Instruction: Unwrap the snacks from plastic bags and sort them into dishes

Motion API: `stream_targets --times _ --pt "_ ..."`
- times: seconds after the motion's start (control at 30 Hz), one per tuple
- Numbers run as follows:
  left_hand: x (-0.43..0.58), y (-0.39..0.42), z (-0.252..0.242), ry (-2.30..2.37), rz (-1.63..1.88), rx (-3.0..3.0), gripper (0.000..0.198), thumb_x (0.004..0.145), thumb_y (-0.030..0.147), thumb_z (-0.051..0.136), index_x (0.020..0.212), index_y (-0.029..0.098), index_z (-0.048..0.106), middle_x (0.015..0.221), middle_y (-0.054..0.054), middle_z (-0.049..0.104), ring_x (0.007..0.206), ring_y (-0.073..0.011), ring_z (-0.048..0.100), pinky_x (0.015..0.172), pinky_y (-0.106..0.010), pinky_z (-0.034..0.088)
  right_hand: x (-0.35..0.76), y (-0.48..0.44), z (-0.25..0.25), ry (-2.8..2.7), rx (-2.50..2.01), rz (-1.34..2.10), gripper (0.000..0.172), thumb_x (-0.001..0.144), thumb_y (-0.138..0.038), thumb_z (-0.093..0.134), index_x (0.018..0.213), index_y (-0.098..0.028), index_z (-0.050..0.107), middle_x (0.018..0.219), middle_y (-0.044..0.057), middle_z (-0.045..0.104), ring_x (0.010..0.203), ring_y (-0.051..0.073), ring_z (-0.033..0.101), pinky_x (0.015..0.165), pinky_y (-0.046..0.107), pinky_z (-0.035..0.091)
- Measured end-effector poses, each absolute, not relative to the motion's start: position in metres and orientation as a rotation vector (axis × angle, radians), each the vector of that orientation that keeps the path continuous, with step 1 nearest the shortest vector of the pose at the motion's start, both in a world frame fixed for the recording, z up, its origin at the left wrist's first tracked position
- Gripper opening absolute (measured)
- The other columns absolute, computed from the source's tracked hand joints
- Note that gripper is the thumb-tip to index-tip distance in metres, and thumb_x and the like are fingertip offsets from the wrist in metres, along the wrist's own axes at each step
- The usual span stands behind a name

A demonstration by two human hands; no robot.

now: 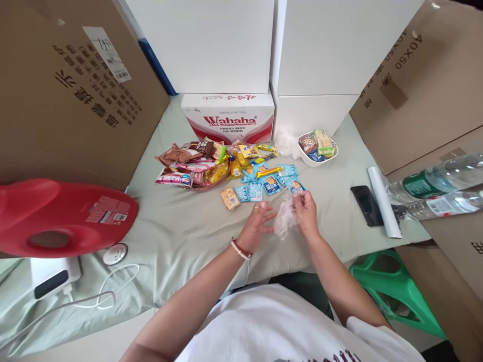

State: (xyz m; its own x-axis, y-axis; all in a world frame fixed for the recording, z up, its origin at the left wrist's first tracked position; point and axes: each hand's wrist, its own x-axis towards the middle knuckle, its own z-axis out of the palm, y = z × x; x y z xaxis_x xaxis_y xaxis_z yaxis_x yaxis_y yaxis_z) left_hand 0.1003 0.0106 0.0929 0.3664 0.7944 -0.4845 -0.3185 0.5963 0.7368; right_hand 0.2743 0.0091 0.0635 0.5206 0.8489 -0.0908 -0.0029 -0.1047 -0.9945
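Note:
A crumpled clear plastic bag (pixel 284 219) hangs from my right hand (pixel 307 213), whose thumb and fingers pinch its edge. Just left of it is my left hand (pixel 255 229), fingers spread and turned toward the bag; whether the fingertips touch it I cannot tell. Beyond my hands lie several small blue snack packets (pixel 271 185), with a yellow snack stick (pixel 269 172) across them. A square cracker packet (pixel 230 199) rests at their left end. Farther left, a heap of wrapped snacks (pixel 192 163) fills a clear container, its rim mostly hidden.
A white bowl (pixel 327 160) of snacks stands behind right, beside another crumpled plastic bag (pixel 286 143). The Wahaha box (pixel 228 120) closes off the back. At right are a phone (pixel 366 205), a white roll (pixel 384 202) and bottles (pixel 433 183); at left, a red jug (pixel 75 208).

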Motion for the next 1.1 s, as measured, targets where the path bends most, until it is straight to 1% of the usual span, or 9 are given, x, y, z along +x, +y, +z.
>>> stream_targets --times 0.1,0.2,0.3,0.57,0.7,0.8,0.9,1.03,1.1 --pt "0.110 0.004 0.086 0.950 0.643 0.566 0.085 0.056 0.054 0.098 0.129 0.031 0.060 0.131 -0.009 0.063 0.109 -0.0254 0.067 0.078 -0.036 0.060 0.271 0.001 0.063 -0.908 -1.526 0.824 0.032 0.089 -0.057 0.061 0.093 -0.026 0.053 0.079 -0.002 0.062 0.063 0.016 0.059 0.060 0.029 0.050" --pt "0.106 0.002 0.076 0.965 0.624 0.638 0.070 0.046 0.041 0.103 0.103 0.019 0.069 0.105 -0.006 0.072 0.092 -0.0210 0.070 0.076 -0.033 0.058 0.279 -0.001 0.064 -0.943 -1.521 0.862 0.033 0.088 -0.058 0.059 0.091 -0.027 0.050 0.078 -0.001 0.064 0.058 0.015 0.055 0.054 0.029 0.047" --pt "0.094 0.003 0.068 0.996 0.691 0.633 0.058 0.050 0.050 0.100 0.085 0.017 0.068 0.085 -0.002 0.073 0.080 -0.0186 0.071 0.074 -0.031 0.056 0.290 -0.002 0.064 -0.882 -1.560 0.903 0.033 0.087 -0.058 0.058 0.091 -0.027 0.050 0.072 -0.002 0.063 0.050 0.014 0.046 0.046 0.027 0.039" --pt "0.060 0.016 0.063 1.083 0.872 0.567 0.058 0.053 0.056 0.096 0.088 0.018 0.071 0.085 -0.002 0.074 0.075 -0.0150 0.069 0.066 -0.027 0.059 0.303 -0.015 0.069 -0.743 -1.551 1.060 0.038 0.075 -0.058 0.070 0.085 -0.025 0.055 0.064 -0.005 0.055 0.046 0.010 0.034 0.042 0.025 0.026" --pt "0.046 0.025 0.055 1.223 0.957 0.665 0.063 0.057 0.069 0.088 0.089 0.019 0.068 0.069 0.004 0.063 0.056 -0.0110 0.058 0.045 -0.021 0.046 0.303 -0.021 0.068 -0.848 -1.579 1.072 0.041 0.075 -0.061 0.072 0.084 -0.024 0.059 0.062 -0.005 0.055 0.050 0.012 0.040 0.047 0.025 0.032" --pt "0.031 0.031 0.047 1.338 0.979 0.897 0.060 0.070 0.077 0.073 0.084 0.019 0.065 0.065 0.003 0.057 0.053 -0.0125 0.054 0.040 -0.022 0.039 0.300 -0.026 0.064 -0.967 -1.595 1.053 0.042 0.076 -0.062 0.072 0.085 -0.022 0.061 0.064 -0.003 0.057 0.055 0.013 0.048 0.054 0.026 0.039" --pt "0.011 0.033 0.043 1.459 1.008 1.084 0.048 0.081 0.068 0.063 0.085 0.020 0.064 0.070 0.001 0.058 0.060 -0.0153 0.056 0.049 -0.026 0.047 0.296 -0.030 0.058 -1.075 -1.624 0.985 0.041 0.081 -0.062 0.068 0.086 -0.022 0.063 0.068 -0.002 0.060 0.059 0.014 0.051 0.057 0.027 0.042" --pt "-0.005 0.023 0.054 1.643 1.194 1.466 0.022 0.080 0.032 0.064 0.099 0.021 0.064 0.098 -0.007 0.065 0.088 -0.0219 0.062 0.077 -0.036 0.054 0.292 -0.032 0.051 -1.183 -1.678 0.866 0.038 0.088 -0.060 0.061 0.088 -0.022 0.063 0.068 -0.002 0.060 0.059 0.015 0.051 0.059 0.027 0.043" --pt "0.001 0.016 0.063 1.530 1.195 1.943 0.031 0.078 0.018 0.057 0.107 0.021 0.066 0.108 -0.010 0.067 0.104 -0.0260 0.062 0.093 -0.043 0.052 0.290 -0.033 0.049 -1.237 -1.699 0.820 0.037 0.089 -0.059 0.059 0.090 -0.022 0.063 0.068 -0.001 0.061 0.059 0.015 0.052 0.061 0.028 0.044"
